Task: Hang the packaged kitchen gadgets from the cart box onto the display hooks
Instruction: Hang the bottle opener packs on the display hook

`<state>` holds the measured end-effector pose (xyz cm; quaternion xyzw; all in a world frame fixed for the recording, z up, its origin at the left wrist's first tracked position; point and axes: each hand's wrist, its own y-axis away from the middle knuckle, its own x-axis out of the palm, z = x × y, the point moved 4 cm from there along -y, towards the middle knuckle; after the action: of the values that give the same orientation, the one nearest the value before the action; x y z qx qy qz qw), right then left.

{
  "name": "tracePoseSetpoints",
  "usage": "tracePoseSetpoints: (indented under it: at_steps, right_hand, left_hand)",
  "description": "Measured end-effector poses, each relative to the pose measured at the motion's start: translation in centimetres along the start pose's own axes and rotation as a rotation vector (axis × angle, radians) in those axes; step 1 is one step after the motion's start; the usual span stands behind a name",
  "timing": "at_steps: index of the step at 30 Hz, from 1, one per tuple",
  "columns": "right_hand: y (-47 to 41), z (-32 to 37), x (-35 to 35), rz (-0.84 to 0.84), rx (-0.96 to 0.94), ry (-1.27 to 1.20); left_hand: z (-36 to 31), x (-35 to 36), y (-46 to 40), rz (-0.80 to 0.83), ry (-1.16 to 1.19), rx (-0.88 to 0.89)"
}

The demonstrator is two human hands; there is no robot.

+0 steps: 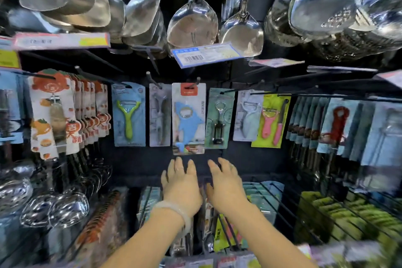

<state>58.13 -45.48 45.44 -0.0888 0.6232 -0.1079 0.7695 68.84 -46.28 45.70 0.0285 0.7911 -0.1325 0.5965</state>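
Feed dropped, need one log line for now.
left hand: open, empty | right hand: open, empty | both below shark pack, which hangs on hook

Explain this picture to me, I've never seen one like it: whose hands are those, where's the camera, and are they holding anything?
The camera sits on a person's head, looking forward and down, so you see their own arms. The left hand, with a bracelet at the wrist, and the right hand reach forward with fingers spread; neither holds anything. In front is a shop display: packaged gadgets hang on hooks, such as a blue shark opener just above the hands, a green peeler and a pink peeler. Steel ladles hang higher up. More packets sit in wire racks below the hands.
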Motion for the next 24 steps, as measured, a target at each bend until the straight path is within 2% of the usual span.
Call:
tracePoseSetpoints:
  at_steps: [3,6,8,12,17,21,24]
  right_hand:
    - [3.0,-2.4,-0.1,-0.010,0.003,0.119]
    - [6.3,-5.8,-0.5,-0.175,0.011,0.162]
    - [8.7,-9.3,-0.5,-0.203,0.070,0.196]
    - [15.1,-15.7,-0.9,-0.159,0.134,0.202]
    - [24.3,-23.7,-0.4,-0.053,0.312,0.192]
    - [31.5,-29.2,0.2,0.125,0.418,0.208]
    - [36.5,-33.0,0.9,0.109,0.503,0.176]
  left_hand:
    - [-3.0,1.0,1.7,-0.017,-0.088,0.092]
    - [-7.4,2.0,3.8,-0.052,-0.093,0.202]
    - [-10.7,3.3,5.7,-0.043,-0.080,0.267]
    - [-17.6,7.0,10.3,0.018,-0.039,0.399]
    - [-25.2,13.4,16.5,0.156,-0.036,0.533]
    - [-30.4,18.6,21.1,0.296,-0.098,0.587]
    - [-33.7,21.9,24.5,0.393,-0.122,0.628]
